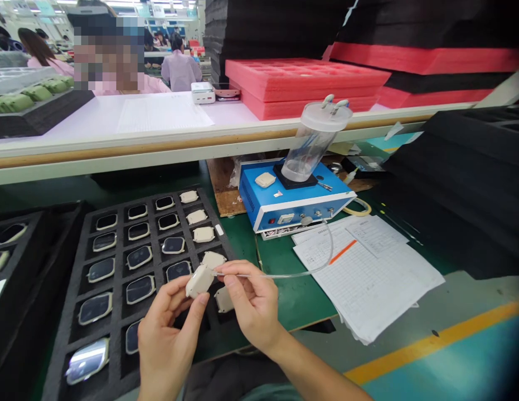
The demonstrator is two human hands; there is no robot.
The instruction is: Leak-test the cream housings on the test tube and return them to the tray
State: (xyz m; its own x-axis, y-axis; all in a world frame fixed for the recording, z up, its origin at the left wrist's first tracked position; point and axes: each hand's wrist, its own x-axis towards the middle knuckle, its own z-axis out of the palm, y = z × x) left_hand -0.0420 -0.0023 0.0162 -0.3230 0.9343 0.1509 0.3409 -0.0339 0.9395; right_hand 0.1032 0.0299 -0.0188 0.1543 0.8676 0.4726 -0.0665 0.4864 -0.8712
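Observation:
Between the thumb and fingers of my left hand (171, 323) is a cream watch case (199, 281), tilted, its pale face towards me. My right hand (253, 301) pinches the end of a clear thin tube (292, 275), whose tip meets the upper right edge of the case. From there the tube curves to the front of a blue box (259, 195). Under both hands lies a black foam tray (117, 301) holding watch cases in its pockets, several with dark screens up and a right-hand column of cream ones.
On the blue box stand a clear cylinder (311, 145) and another cream watch case (265, 179). Printed sheets (368, 267) lie to the right. A shelf (159, 147) crosses above, bearing red foam trays (301, 83). Black foam (451, 184) is stacked at right. A person (117, 83) sits opposite.

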